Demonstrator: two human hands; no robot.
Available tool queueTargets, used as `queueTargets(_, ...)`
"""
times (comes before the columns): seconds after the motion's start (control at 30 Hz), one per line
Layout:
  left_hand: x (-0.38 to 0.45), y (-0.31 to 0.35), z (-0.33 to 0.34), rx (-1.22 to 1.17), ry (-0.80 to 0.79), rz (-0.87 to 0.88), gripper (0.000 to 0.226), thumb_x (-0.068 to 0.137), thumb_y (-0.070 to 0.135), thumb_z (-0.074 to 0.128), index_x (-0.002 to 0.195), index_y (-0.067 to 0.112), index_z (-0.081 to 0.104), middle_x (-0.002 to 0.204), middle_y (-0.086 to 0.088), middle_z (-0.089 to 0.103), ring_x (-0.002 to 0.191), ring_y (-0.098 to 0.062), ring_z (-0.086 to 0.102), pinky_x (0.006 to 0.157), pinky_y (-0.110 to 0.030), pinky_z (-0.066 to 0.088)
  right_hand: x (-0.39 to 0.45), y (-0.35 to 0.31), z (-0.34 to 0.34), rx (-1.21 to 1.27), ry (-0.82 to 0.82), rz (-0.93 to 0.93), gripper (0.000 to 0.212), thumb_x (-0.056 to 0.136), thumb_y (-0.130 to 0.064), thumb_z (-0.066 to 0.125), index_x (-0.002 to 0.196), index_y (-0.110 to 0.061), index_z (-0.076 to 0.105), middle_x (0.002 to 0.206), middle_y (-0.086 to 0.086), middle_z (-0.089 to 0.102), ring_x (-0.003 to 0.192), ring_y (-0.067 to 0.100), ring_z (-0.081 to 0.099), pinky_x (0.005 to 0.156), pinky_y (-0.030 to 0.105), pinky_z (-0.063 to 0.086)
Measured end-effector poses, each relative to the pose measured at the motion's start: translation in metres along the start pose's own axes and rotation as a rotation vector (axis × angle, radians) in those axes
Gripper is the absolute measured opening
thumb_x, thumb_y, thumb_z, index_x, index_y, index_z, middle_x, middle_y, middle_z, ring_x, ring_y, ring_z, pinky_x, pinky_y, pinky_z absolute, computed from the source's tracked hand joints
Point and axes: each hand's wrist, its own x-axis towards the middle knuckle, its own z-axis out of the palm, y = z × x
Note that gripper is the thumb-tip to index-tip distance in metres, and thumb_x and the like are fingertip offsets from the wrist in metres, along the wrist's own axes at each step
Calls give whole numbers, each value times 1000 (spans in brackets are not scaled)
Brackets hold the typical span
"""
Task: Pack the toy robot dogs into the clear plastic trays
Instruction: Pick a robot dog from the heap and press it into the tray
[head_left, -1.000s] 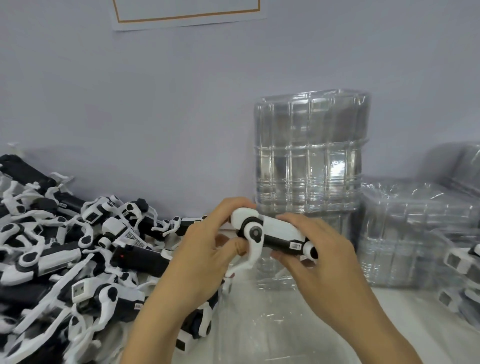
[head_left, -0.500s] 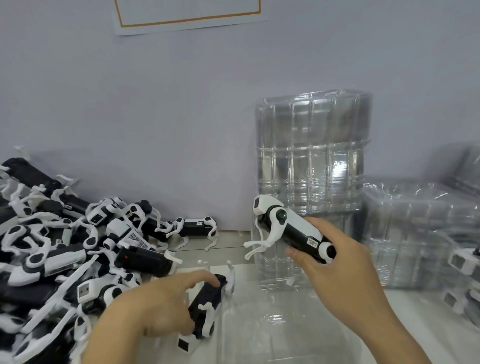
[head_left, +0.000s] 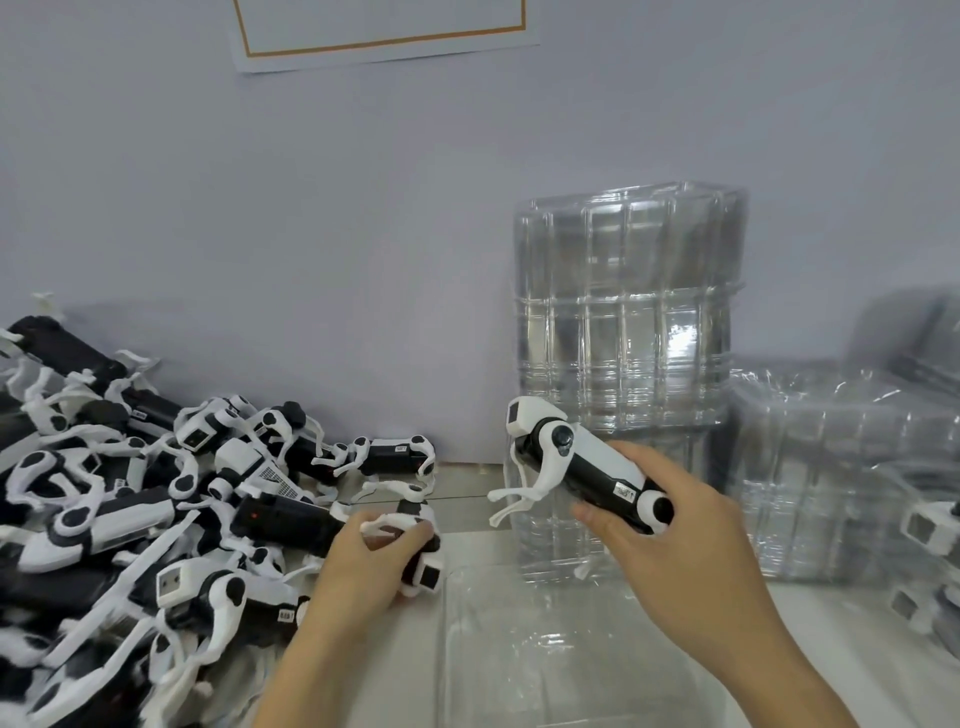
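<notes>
1. Your right hand (head_left: 675, 551) is clenched round the rear half of a black-and-white plastic toy robot dog (head_left: 582, 467), held in the air above the clear, thin-walled plastic tray (head_left: 545, 670) lying flat in front of you. The thin white legs (head_left: 524, 491) hang free at the head end; if you push the dog down at this tilt, I'd expect a leg to catch on the tray wall and bend.

2. Your left hand (head_left: 369, 561) is closed over a second black-and-white toy dog (head_left: 423, 564) at the edge of the heap of tangled toy dogs (head_left: 130, 514). Legs there interlock, so lifting fast may drag neighbours onto the tray or off the table.

3. The flat tray looks light and flimsy. Pressing a dog in one-handed could make it slide or buckle.

4. The tall stack of empty clear trays (head_left: 623, 338) stands just behind your right hand, against the wall. A backward swing of the dog's head could knock it.
</notes>
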Motion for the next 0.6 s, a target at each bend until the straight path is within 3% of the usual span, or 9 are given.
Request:
queueTargets(0.07,4,-6,5,153,127,61,32,83,24,80,106,17,58,105,-4,64,94,-23,62,86,-43,52,0,0,1,-3,-6,3,40,77,-19,83,100,-48,67,86,-20,72,78,3,68,64,9,47)
queueTargets(0.1,5,-9,7,251,205,119,33,84,24,79,105,19,54,112,-4,58,92,-21,57,80,-37,45,0,0,1,-6,-9,3,42,77,-19,83,100,-49,66,86,-20,72,77,3,68,64,9,47)
queueTargets(0.2,-2,-11,10,412,327,197,38,85,28,78,104,19,47,112,-6,44,72,-11,47,63,-32,32,-1,0,1,-21,-15,4,42,77,-19,83,99,-50,65,85,-20,72,78,2,67,65,9,47)
queueTargets(0.27,-4,-9,10,505,327,154,39,84,34,77,99,16,46,105,-7,47,72,-19,51,59,-31,32,-1,0,1,-29,-20,9,43,77,-19,83,98,-52,65,85,-20,72,77,2,67,62,8,46)
queueTargets(0.37,1,-1,3,521,232,137,28,88,28,69,73,12,51,73,-5,60,63,-23,54,55,-29,39,0,2,0,-38,-26,25,44,77,-19,84,97,-54,65,82,-22,71,74,1,66,58,7,45)
queueTargets(0.43,0,2,0,399,8,109,33,95,23,63,66,7,58,58,-5,66,49,-17,57,47,-25,44,0,2,0,-42,-30,34,45,78,-19,84,97,-54,64,82,-21,71,73,0,65,58,8,45)
queueTargets(0.5,-3,2,2,348,-173,60,32,99,21,58,73,3,67,62,-4,72,51,-12,63,49,-26,50,-1,2,-1,-49,-31,32,45,78,-19,84,97,-54,64,81,-22,71,73,-1,65,60,8,46)
queueTargets(0.6,-1,-6,7,411,-196,80,26,97,18,56,83,19,77,79,5,77,77,-7,68,72,-28,53,-1,3,-1,-63,-32,37,45,78,-20,84,97,-55,64,82,-22,71,74,0,66,61,9,47)
